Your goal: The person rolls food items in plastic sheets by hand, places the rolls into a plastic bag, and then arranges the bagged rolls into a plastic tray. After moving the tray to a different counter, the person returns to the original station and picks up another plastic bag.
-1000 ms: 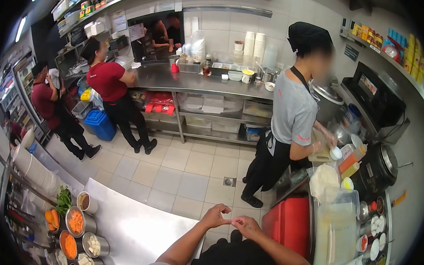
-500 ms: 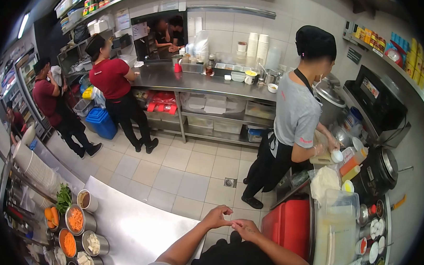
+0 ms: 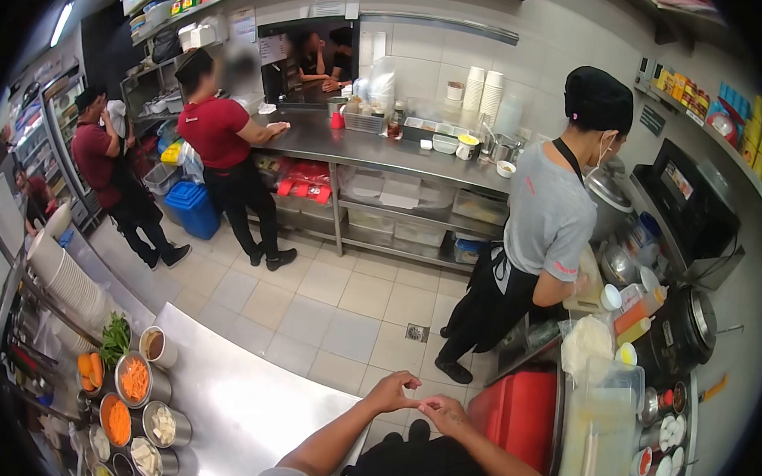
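My left hand (image 3: 395, 392) is held out in front of my body, above the floor beside the steel counter's edge, with thumb and index finger curved apart. My right hand (image 3: 442, 412) touches it at the fingertips, its fingers pinched together around the tip of a left finger or thumb. No object shows in either hand. Nearest to them are the steel counter (image 3: 244, 386) on the left and a red container (image 3: 514, 413) on the right. My black apron (image 3: 425, 469) lies below both hands.
Metal pots of shredded carrot (image 3: 135, 380) and pale pieces stand at left. A co-worker in grey (image 3: 550, 212) works at the right counter. Another in red (image 3: 214, 130) leans at the back counter (image 3: 360, 142). Further people stand at far left. A blue bin (image 3: 191, 208) is on the floor.
The view has shifted slightly. The co-worker in red now has an arm stretched onto the back counter. The co-worker in grey has turned further toward the right counter. My hands hold nearly the same pose.
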Available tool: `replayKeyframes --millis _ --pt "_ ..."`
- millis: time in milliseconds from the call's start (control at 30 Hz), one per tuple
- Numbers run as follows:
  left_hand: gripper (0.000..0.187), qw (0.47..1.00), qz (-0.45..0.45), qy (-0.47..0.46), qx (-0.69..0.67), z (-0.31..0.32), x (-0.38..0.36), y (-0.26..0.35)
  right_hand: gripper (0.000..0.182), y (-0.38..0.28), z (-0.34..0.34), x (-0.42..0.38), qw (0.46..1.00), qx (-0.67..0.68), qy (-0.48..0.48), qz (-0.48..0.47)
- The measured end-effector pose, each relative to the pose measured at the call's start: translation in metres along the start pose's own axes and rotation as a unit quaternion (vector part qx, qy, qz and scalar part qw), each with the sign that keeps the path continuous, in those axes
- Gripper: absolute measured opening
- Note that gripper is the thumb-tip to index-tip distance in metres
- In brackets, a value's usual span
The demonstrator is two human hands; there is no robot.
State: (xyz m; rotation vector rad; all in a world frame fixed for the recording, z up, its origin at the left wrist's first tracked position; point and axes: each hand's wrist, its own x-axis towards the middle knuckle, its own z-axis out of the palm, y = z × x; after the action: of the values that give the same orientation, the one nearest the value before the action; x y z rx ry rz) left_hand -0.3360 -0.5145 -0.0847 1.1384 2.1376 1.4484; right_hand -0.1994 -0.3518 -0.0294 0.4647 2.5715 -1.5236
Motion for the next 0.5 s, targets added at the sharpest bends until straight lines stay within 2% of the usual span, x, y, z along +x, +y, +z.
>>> replayKeyframes --millis 67,200,267,367,500 --pt "0.049 1.000 0.004 -0.001 -0.005 0.001 0.000 -0.001 0.032 0.024 0.011 0.008 0.996 0.006 -0.042 -0.084" --pt "0.051 1.000 0.015 -0.017 0.000 0.001 0.000 -0.004 0.034 0.028 0.016 0.012 0.994 0.023 -0.088 -0.062" --pt "0.051 1.000 0.017 -0.013 -0.001 0.001 -0.001 -0.004 0.035 0.035 0.017 0.016 0.991 0.064 -0.118 -0.014" --pt "0.050 1.000 0.021 -0.009 0.001 0.001 -0.001 -0.003 0.034 0.018 0.010 0.011 0.997 -0.001 -0.070 -0.020" --pt "0.049 1.000 0.016 -0.003 0.001 0.000 -0.001 -0.001 0.031 0.012 0.011 0.007 0.999 0.034 -0.025 -0.011"
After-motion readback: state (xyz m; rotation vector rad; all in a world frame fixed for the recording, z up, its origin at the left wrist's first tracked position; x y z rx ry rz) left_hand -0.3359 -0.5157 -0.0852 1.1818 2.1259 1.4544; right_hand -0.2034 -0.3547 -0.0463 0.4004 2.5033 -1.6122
